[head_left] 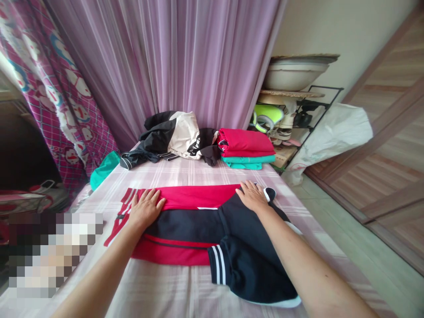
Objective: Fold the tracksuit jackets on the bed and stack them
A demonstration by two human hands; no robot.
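Remotely, I rest left grip (pixel 146 206) and right grip (pixel 253 195), spread palm-down, on the red-and-black garment (pixel 188 224). Even outward pressure (striped cuff (pixel 218 265) included) should limit creases.

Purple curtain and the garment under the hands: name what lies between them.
The head view shows a rumpled heap of clothes, a folded red and teal stack, and plaid cloth between the curtain and garment.

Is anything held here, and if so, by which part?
Nothing appears gripped: the left hand lies spread on the red-and-dark jacket near its striped red end, the right hand on its dark section near the far edge.
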